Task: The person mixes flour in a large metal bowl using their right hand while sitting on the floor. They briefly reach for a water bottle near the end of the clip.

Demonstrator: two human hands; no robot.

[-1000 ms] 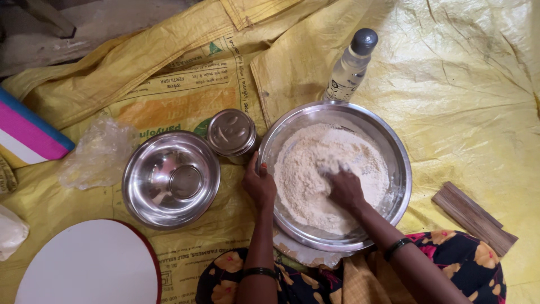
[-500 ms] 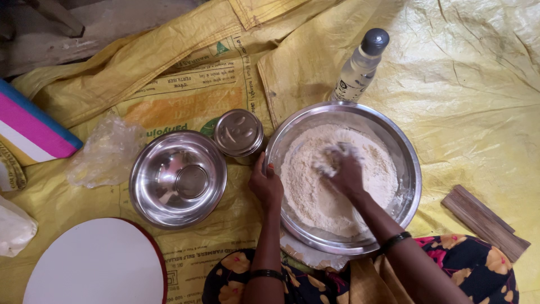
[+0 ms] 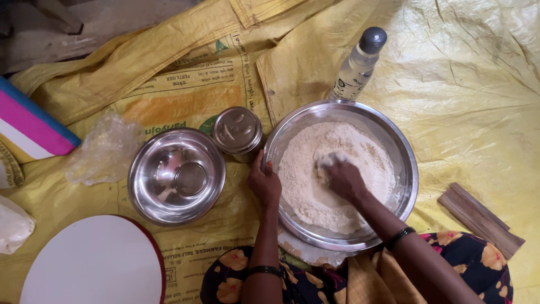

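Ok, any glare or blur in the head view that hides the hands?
Head view: sharp, evenly lit; bright glare on the empty round steel bowl only; right hand, dusted with pale flour, and left hand on the large steel bowl's rim stay clear.

Floor (image 3: 67,17) is covered by a crinkled yellow plastic sheet (image 3: 478,101) and yellow woven sacking (image 3: 169,62), overlapping beyond the hands. Bare grey ground shows only at the far left corner. Lighting is soft and even, without hard shadows.
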